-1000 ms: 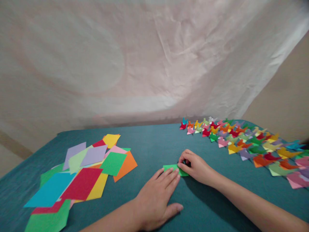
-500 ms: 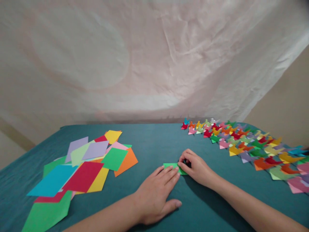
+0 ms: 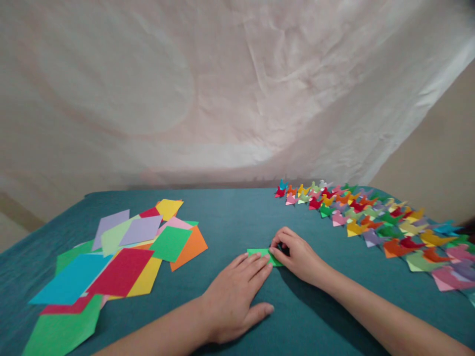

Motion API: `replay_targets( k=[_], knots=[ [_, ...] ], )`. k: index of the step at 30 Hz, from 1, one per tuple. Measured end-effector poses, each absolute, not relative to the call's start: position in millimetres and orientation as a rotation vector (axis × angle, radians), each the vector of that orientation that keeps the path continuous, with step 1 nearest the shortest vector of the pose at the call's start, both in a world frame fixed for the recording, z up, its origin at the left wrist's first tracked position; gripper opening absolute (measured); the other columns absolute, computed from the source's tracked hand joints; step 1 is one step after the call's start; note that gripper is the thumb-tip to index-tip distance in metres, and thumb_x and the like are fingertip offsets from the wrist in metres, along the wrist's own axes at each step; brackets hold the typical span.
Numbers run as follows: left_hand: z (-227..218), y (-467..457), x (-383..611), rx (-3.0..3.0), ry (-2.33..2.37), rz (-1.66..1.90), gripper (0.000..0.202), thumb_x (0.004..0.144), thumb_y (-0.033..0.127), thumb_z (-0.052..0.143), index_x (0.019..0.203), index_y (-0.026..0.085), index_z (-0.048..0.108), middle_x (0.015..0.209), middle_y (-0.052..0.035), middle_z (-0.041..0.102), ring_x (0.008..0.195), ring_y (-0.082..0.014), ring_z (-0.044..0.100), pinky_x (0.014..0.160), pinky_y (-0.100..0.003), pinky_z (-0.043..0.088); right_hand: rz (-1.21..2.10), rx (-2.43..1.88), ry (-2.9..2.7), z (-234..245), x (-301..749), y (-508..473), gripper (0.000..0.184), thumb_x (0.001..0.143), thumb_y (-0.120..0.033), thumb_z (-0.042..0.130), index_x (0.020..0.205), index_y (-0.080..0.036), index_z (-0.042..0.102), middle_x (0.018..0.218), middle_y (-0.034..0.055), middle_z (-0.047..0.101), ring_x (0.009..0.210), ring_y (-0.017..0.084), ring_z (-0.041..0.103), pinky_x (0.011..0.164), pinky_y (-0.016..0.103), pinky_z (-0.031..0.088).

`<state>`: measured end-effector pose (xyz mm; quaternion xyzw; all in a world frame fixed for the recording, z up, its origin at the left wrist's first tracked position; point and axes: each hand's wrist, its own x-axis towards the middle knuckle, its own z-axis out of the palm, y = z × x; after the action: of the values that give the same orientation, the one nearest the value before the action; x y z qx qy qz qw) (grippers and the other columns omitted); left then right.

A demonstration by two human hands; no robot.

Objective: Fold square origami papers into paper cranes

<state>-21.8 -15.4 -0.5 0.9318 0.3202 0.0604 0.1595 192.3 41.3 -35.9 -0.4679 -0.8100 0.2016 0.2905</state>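
A folded piece of green paper (image 3: 256,251) lies on the table near the middle of the view. My left hand (image 3: 237,296) rests flat across it, fingers stretched out and thumb spread to the side. At the paper's right end, my right hand (image 3: 295,254) has thumb and forefinger closed in a pinch on its edge. The fingers of both hands cover part of the paper, so its exact folds are hidden.
Loose coloured paper sheets, among them a red sheet (image 3: 120,272) and a blue sheet (image 3: 72,279), overlap at left. Rows of small folded paper birds, including a yellow bird (image 3: 356,228), stand at right. A teal cloth (image 3: 218,212) covers the table; a pale hanging sheet (image 3: 222,99) is behind.
The whole scene has shifted slightly left in view as the camera turned. Both hands keep nearly the same hold on the green paper.
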Motion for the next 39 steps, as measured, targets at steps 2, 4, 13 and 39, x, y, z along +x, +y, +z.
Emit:
replay_targets(
  k=[2,4,13,39],
  knots=[
    [-1,-16,-22,2.664,0.922,0.182,0.061,0.091,0.051,0.036,0.142,0.020,0.024,0.148,-0.0079,0.026,0.135,-0.0241,0.023,0.112,-0.043,0.019,0.533,-1.246,-2.165,-36,192,41,0.006,0.080,-0.014,0.055,0.078,-0.018,0.059,0.082,0.0019,0.052,0.074,0.015,0.052,0.069,0.027,0.041],
    [-1,-16,-22,2.661,0.932,0.186,0.061,0.090,0.051,0.037,0.142,0.020,0.024,0.148,-0.0081,0.026,0.135,-0.0241,0.024,0.112,-0.043,0.020,0.534,-1.248,-2.165,-37,193,41,0.006,0.080,-0.014,0.055,0.078,-0.018,0.059,0.082,0.0018,0.052,0.074,0.015,0.052,0.069,0.027,0.041],
    [-1,-17,-22,2.648,1.042,0.217,0.058,0.090,0.047,0.041,0.139,0.020,0.029,0.146,-0.0083,0.030,0.134,-0.0244,0.027,0.111,-0.044,0.023,0.530,-1.259,-2.166,-38,193,41,0.005,0.080,-0.016,0.055,0.078,-0.019,0.059,0.083,0.0021,0.052,0.074,0.015,0.052,0.069,0.027,0.042],
    [0,-14,-24,2.713,1.109,0.201,0.058,0.088,0.051,0.042,0.137,0.021,0.033,0.141,-0.0094,0.038,0.130,-0.0259,0.034,0.109,-0.047,0.023,0.173,-0.919,-2.549,-23,199,-1,0.031,0.088,-0.010,0.044,0.114,-0.019,0.058,0.110,0.0092,0.062,0.100,0.020,0.054,0.087,0.037,0.042]
  ],
)
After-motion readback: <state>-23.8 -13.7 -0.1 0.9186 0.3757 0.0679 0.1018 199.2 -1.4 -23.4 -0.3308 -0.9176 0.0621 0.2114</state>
